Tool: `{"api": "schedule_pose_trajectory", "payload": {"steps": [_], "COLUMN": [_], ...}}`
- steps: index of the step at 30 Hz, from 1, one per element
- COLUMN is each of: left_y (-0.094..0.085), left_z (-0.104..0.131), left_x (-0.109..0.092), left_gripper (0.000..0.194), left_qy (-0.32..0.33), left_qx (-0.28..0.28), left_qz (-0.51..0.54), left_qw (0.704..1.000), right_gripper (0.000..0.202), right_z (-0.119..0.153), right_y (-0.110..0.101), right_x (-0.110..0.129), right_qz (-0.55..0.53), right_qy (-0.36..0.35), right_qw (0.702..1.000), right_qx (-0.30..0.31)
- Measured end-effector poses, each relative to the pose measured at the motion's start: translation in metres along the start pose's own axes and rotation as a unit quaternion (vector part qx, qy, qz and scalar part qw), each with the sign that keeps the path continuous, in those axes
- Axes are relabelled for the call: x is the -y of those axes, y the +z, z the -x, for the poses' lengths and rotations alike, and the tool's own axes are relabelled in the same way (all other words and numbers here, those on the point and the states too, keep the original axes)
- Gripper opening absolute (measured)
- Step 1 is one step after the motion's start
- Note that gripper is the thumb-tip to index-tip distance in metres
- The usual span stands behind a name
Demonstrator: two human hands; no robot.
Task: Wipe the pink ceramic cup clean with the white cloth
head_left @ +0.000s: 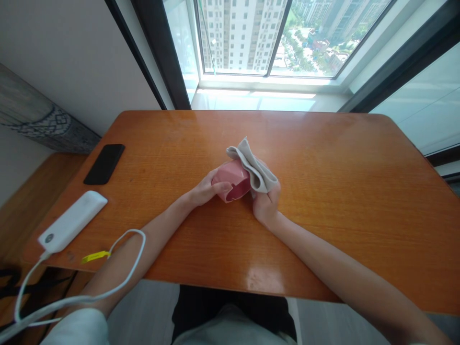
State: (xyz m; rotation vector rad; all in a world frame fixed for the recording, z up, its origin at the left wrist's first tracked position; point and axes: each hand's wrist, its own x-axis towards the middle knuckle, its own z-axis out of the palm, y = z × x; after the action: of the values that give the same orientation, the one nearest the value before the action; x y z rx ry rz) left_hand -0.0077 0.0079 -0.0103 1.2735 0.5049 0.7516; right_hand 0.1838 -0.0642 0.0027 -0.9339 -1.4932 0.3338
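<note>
A pink, faceted, hollow cup-like object (233, 178) is tilted above the middle of the wooden table, its opening turned toward me. My left hand (210, 188) grips it from the left, the thumb lying along its near side. On the other side, my right hand (266, 203) is closed around a folded light-grey cloth (256, 167). The cloth presses against the upper right side of the pink object, and one corner sticks up. Most fingers of the right hand are hidden behind the cloth.
At the left of the table (341, 201) lie a black phone (104, 164) and a white power bank (73, 221). A white cable (138, 258) with a yellow tag (95, 257) loops over my left forearm. Beyond the far edge stands a window (268, 38).
</note>
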Motion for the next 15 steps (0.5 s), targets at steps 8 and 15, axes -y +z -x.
{"api": "schedule_pose_trajectory", "payload": {"steps": [8,15], "left_y": [-0.001,0.002], "left_z": [-0.001,0.000], "left_x": [0.004,-0.001], "left_gripper": [0.076,0.082], "left_qy": [-0.001,0.015], "left_qx": [-0.009,0.006], "left_qz": [0.020,0.007], "left_qw": [1.000,1.000], "right_gripper": [0.048,0.050], "right_z": [-0.004,-0.004], "right_y": [0.002,-0.003], "right_x": [0.004,0.007], "right_qz": [-0.014,0.022], "right_qy": [0.010,-0.036], "right_qw": [1.000,0.999], "right_qx": [-0.020,0.003]}}
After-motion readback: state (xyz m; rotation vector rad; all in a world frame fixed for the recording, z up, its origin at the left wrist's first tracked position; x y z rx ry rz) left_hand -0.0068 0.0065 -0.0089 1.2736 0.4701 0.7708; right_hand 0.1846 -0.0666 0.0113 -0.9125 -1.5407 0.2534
